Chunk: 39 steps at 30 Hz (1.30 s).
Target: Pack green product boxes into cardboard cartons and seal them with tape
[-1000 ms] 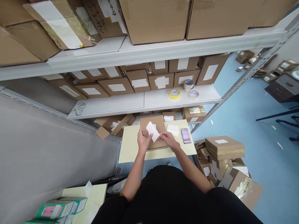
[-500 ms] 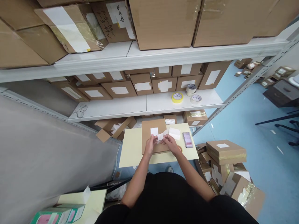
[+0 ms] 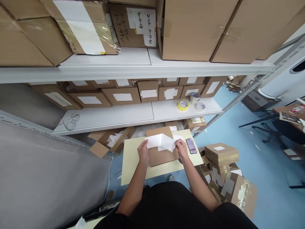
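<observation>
A creased sheet of white paper (image 3: 154, 141) is stretched between my two hands above a cardboard box (image 3: 164, 158). My left hand (image 3: 143, 151) pinches its left end. At the right end, my right hand (image 3: 182, 149) grips the paper's edge. Below the sheet, part of a white label shows on the box. A phone (image 3: 191, 146), partly blurred, lies to the right of my right hand on the pale yellow board (image 3: 130, 165). Behind that hand is more white paper, partly hidden.
Rolls of tape (image 3: 183, 105) sit on the middle shelf (image 3: 114, 115), backed by a row of labelled boxes. An open carton (image 3: 101, 149) stands left of the board. Several boxes (image 3: 221, 152) are piled on the floor at right. Large cartons (image 3: 190, 28) fill the upper shelf.
My hands have moved apart, and the white paper, small and folded before, is now spread wide between them. The camera view has shifted and turned slightly to the right.
</observation>
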Available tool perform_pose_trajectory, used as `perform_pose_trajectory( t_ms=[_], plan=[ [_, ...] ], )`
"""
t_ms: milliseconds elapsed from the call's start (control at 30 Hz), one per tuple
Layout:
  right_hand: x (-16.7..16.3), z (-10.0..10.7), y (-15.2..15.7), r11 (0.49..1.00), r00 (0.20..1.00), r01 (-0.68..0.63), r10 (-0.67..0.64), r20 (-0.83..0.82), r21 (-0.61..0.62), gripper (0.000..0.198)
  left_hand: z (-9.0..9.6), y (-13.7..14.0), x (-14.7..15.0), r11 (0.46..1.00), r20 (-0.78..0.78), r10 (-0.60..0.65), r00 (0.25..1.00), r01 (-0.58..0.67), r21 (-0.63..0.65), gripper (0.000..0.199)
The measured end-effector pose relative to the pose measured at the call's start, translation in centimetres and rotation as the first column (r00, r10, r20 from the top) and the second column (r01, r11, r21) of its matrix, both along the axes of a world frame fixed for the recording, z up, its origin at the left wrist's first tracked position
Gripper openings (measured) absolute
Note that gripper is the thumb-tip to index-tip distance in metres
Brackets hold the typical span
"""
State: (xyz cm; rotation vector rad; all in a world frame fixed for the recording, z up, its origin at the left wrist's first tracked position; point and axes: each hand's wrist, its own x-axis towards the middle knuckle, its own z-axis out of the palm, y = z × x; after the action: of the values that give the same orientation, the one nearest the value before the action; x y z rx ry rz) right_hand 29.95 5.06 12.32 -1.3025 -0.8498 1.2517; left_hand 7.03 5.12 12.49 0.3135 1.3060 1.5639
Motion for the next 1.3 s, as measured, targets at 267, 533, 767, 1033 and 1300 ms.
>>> perform_pose_trajectory(
  t_ms=[267, 533, 767, 1033, 1300],
  plan=[
    [-10.1, -2.9, 1.5, 0.983, 0.995, 0.088, -0.093, -0.025, -0.159, 0.038, -0.9, -0.8, -10.4, 0.989, -0.210, 0.144, 0.967, -0.137, 0.051, 0.047],
    [-30.8, -4.9, 5.5, 0.894, 0.946, -0.325, 0.305, -0.113, -0.307, 0.032, -1.9, -7.5, -21.8, 0.987, -0.421, 0.158, 0.893, -0.152, 0.047, 0.044],
    [-42.0, -4.7, 8.5, 0.875, 0.925, -0.374, 0.375, -0.057, -0.307, 0.025, -2.1, -12.2, -28.5, 0.934, -0.521, 0.336, 0.785, -0.351, 0.074, 0.043],
    [-37.6, -3.3, 0.9, 0.773, 0.825, -0.564, 0.547, -0.143, -0.289, 0.043, -2.8, -11.1, -27.4, 0.996, -0.666, 0.087, 0.741, -0.056, 0.067, 0.021],
    [-26.9, -3.1, -2.1, 0.979, 0.991, -0.097, 0.078, -0.110, -0.180, 0.035, -3.8, -6.6, -18.8, 0.846, -0.849, -0.240, 0.470, 0.530, 0.055, 0.037]
  ],
)
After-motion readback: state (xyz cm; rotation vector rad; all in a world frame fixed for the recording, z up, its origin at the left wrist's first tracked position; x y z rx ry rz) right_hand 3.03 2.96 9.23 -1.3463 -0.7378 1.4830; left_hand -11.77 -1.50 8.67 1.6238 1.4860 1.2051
